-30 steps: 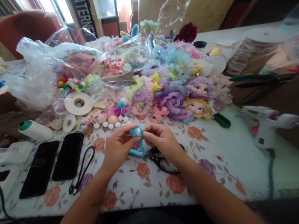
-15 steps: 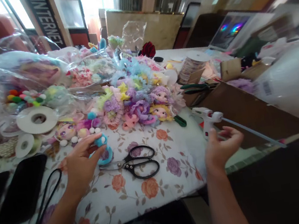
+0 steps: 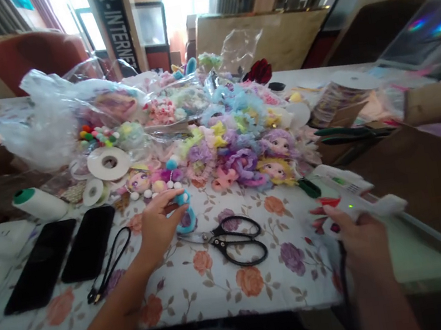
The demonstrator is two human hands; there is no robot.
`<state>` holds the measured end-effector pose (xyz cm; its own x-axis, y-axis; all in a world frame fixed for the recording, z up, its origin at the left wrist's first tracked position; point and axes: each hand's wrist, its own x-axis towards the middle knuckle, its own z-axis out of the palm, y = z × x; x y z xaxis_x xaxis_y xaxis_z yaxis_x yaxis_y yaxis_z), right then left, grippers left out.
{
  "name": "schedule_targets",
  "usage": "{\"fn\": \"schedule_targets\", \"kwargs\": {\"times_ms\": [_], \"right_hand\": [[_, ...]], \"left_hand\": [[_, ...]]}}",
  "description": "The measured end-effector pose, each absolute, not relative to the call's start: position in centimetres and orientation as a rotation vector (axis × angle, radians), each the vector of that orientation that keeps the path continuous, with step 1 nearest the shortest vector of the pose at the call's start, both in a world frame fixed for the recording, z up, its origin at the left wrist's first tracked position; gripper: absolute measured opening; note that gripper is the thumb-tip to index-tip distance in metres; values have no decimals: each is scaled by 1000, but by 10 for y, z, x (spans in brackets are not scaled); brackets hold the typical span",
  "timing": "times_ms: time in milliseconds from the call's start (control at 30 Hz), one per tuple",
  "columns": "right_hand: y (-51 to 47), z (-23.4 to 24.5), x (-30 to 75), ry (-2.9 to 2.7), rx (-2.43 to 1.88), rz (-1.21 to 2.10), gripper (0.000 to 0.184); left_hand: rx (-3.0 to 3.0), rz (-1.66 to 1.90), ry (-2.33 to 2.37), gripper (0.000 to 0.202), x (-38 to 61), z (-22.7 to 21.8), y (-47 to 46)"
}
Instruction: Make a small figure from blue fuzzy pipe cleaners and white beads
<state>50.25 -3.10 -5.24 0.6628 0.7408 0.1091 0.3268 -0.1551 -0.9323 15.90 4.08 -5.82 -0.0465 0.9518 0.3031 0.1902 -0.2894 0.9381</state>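
Observation:
My left hand holds a small blue fuzzy craft piece against the floral tablecloth, fingers curled round it. My right hand grips the handle of a white hot glue gun, lifted just above the table's right side, its cord hanging down below my wrist. Black scissors lie flat between my two hands. Behind them sits a heap of pastel flowers and small doll heads.
Two black phones and a black looped strap lie at the left. Tape rolls, a thread spool and plastic bags stand behind. Green-handled pliers and a brown cardboard box are at the right.
My right hand left the blue piece, reached right and took hold of the glue gun, lifting it. My left hand keeps the blue piece on the table. The view swung right and back.

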Motion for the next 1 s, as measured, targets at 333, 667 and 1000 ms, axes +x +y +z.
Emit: {"fn": "schedule_targets", "kwargs": {"times_ms": [333,667,1000], "right_hand": [[-43,-43,356,-1041,-1360,1329,27],[-48,-43,349,-927,-1460,1421,32],[-46,-48,350,-914,-1457,1452,33]], "left_hand": [[1538,1477,1248,29,160,-55,42],[1501,1449,1215,29,162,-50,36],[1454,1423,1154,30,163,-50,35]]}}
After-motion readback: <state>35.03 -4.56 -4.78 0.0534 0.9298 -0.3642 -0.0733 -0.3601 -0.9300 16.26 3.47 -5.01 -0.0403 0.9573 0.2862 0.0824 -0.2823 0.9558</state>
